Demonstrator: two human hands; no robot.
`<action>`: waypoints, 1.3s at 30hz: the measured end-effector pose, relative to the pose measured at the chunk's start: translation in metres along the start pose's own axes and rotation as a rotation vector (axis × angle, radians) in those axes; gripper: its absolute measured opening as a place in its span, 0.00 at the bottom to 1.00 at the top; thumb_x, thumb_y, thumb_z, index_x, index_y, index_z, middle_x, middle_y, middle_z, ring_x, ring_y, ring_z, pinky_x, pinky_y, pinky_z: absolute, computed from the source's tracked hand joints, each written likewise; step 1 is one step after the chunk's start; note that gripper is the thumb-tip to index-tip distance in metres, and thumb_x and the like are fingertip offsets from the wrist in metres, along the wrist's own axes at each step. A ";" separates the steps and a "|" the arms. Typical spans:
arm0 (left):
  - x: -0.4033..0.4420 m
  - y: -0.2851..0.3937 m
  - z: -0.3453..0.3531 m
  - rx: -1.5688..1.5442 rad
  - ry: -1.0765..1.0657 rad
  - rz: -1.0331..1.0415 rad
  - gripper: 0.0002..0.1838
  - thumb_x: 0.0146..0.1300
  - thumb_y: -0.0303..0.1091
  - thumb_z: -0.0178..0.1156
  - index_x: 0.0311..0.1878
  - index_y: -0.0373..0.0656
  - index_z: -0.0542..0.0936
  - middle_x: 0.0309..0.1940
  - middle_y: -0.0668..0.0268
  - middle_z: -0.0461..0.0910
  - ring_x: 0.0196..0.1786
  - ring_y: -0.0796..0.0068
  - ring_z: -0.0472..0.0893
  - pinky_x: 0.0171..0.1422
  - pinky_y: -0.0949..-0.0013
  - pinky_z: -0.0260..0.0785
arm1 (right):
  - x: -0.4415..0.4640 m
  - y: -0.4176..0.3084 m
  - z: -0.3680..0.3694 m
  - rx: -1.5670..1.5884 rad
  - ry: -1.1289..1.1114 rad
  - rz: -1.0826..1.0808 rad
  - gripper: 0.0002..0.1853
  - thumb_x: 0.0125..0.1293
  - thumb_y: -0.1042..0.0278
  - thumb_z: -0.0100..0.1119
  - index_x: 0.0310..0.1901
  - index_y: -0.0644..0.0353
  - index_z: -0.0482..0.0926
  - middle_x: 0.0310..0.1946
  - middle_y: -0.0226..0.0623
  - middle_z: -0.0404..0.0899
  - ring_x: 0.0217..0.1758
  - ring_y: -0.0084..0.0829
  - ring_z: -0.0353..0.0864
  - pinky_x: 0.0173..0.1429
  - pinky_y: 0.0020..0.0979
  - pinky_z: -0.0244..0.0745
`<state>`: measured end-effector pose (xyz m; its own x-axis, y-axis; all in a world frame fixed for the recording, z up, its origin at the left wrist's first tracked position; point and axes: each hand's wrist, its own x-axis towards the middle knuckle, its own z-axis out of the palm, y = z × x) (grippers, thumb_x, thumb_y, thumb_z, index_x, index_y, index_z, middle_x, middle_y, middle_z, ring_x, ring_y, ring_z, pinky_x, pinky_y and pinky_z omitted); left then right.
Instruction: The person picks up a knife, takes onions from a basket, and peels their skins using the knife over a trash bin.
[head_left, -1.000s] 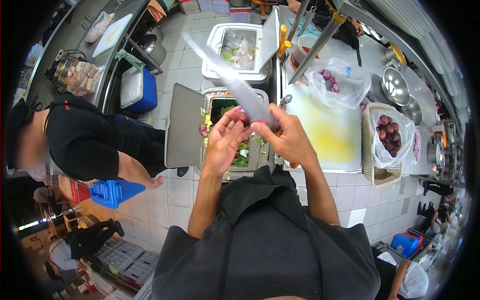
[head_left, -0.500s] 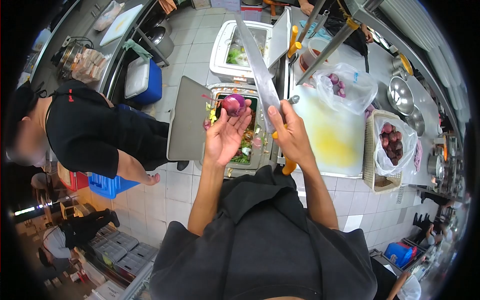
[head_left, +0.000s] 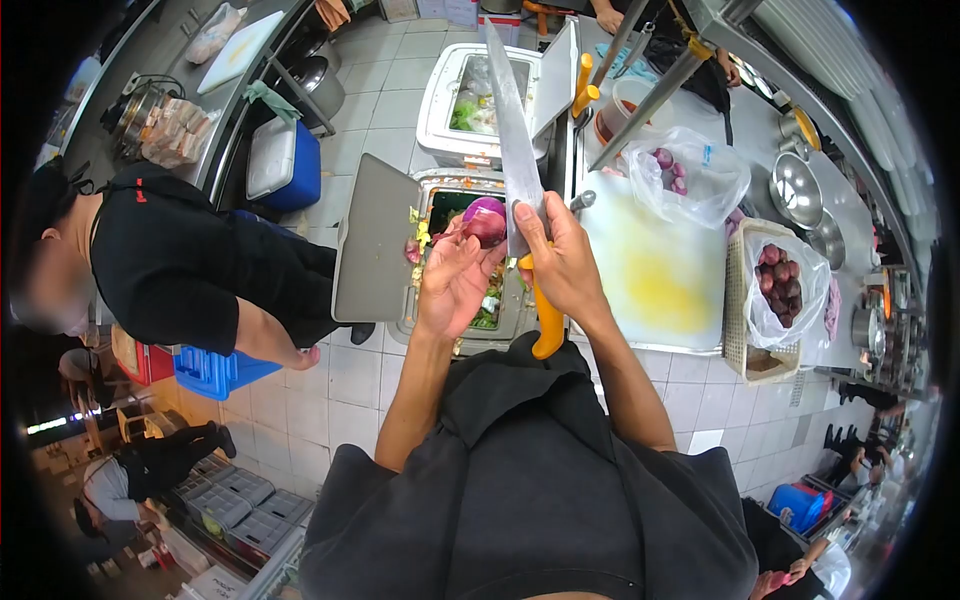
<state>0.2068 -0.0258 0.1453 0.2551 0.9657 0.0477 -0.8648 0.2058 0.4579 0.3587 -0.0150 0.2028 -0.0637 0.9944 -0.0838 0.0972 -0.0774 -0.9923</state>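
A purple-red onion rests in the fingers of my left hand, which are curled round its lower side. My right hand grips a large knife where the wide blade meets the yellow handle. The blade points away from me, and its heel is right beside the onion; whether they touch I cannot tell. Both hands are above an open bin holding vegetable scraps, its grey lid swung out to the left.
To the right lies a yellow-stained cutting board, with a bag of peeled onions behind it. A basket holds bagged unpeeled onions. A white cooler stands beyond the bin. A person in black stands at left.
The onion has turned and moved slightly right and down in my left hand, whose fingers have curled more. The knife has come closer to it, with its handle swung left into fuller view.
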 end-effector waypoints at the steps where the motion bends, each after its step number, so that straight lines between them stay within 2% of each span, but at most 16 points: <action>1: 0.000 0.000 0.001 0.010 0.013 0.008 0.22 0.69 0.27 0.58 0.64 0.37 0.68 0.57 0.58 0.77 0.61 0.67 0.77 0.72 0.59 0.67 | 0.000 -0.001 -0.001 0.000 0.002 0.001 0.17 0.77 0.56 0.52 0.45 0.65 0.72 0.23 0.37 0.77 0.18 0.22 0.74 0.23 0.29 0.69; 9: 0.001 -0.001 -0.001 0.081 -0.018 0.040 0.25 0.67 0.25 0.61 0.65 0.37 0.67 0.57 0.58 0.77 0.63 0.67 0.77 0.74 0.57 0.66 | 0.003 0.004 -0.007 0.101 -0.090 0.084 0.17 0.76 0.54 0.53 0.43 0.63 0.72 0.24 0.33 0.75 0.18 0.19 0.73 0.23 0.25 0.68; 22: 0.001 -0.003 -0.008 0.044 -0.045 0.029 0.28 0.67 0.25 0.62 0.67 0.37 0.64 0.58 0.58 0.76 0.63 0.67 0.77 0.73 0.57 0.66 | 0.004 0.000 -0.006 0.069 -0.092 0.055 0.17 0.77 0.54 0.52 0.45 0.63 0.72 0.24 0.32 0.74 0.17 0.18 0.72 0.23 0.24 0.67; 25: 0.001 -0.002 -0.005 0.054 -0.023 0.027 0.28 0.67 0.25 0.61 0.67 0.37 0.64 0.58 0.58 0.77 0.63 0.67 0.77 0.73 0.57 0.66 | 0.004 -0.002 -0.007 0.065 -0.094 0.048 0.17 0.76 0.53 0.53 0.46 0.63 0.73 0.25 0.33 0.76 0.17 0.18 0.71 0.23 0.25 0.67; 27: 0.002 -0.002 -0.007 0.050 -0.027 0.029 0.27 0.67 0.25 0.61 0.67 0.37 0.64 0.57 0.58 0.77 0.63 0.67 0.77 0.73 0.57 0.66 | 0.004 -0.005 -0.007 -0.042 -0.082 0.064 0.18 0.74 0.54 0.57 0.48 0.64 0.74 0.27 0.38 0.79 0.22 0.23 0.76 0.29 0.29 0.72; 28: 0.002 -0.004 -0.014 0.021 -0.029 0.026 0.27 0.67 0.26 0.61 0.67 0.37 0.64 0.57 0.59 0.77 0.62 0.68 0.77 0.73 0.57 0.66 | 0.004 -0.004 -0.007 -0.043 -0.082 0.063 0.18 0.74 0.54 0.57 0.48 0.64 0.74 0.27 0.38 0.79 0.22 0.23 0.76 0.29 0.29 0.72; 30: 0.001 -0.004 -0.015 -0.009 -0.031 0.022 0.27 0.67 0.26 0.62 0.67 0.38 0.65 0.57 0.59 0.77 0.62 0.68 0.77 0.73 0.58 0.66 | 0.004 -0.001 -0.006 -0.167 -0.055 -0.097 0.19 0.72 0.55 0.60 0.50 0.64 0.74 0.30 0.43 0.81 0.29 0.30 0.80 0.37 0.34 0.74; 33: 0.001 -0.001 -0.005 0.061 -0.010 0.027 0.27 0.67 0.26 0.62 0.67 0.38 0.65 0.56 0.60 0.78 0.61 0.69 0.78 0.73 0.59 0.67 | 0.003 -0.004 -0.007 -0.175 -0.070 -0.044 0.18 0.71 0.56 0.61 0.48 0.65 0.74 0.31 0.47 0.81 0.35 0.34 0.81 0.42 0.37 0.74; 39: 0.002 -0.001 -0.006 0.062 -0.024 0.014 0.27 0.67 0.26 0.62 0.68 0.37 0.65 0.56 0.61 0.78 0.61 0.70 0.78 0.73 0.60 0.67 | -0.002 -0.015 -0.012 -0.269 -0.121 -0.124 0.17 0.71 0.59 0.62 0.44 0.67 0.71 0.29 0.51 0.79 0.30 0.34 0.80 0.36 0.38 0.73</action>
<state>0.2055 -0.0234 0.1391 0.2539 0.9643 0.0759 -0.8400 0.1809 0.5115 0.3693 -0.0146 0.2192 -0.2078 0.9781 0.0096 0.3396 0.0813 -0.9370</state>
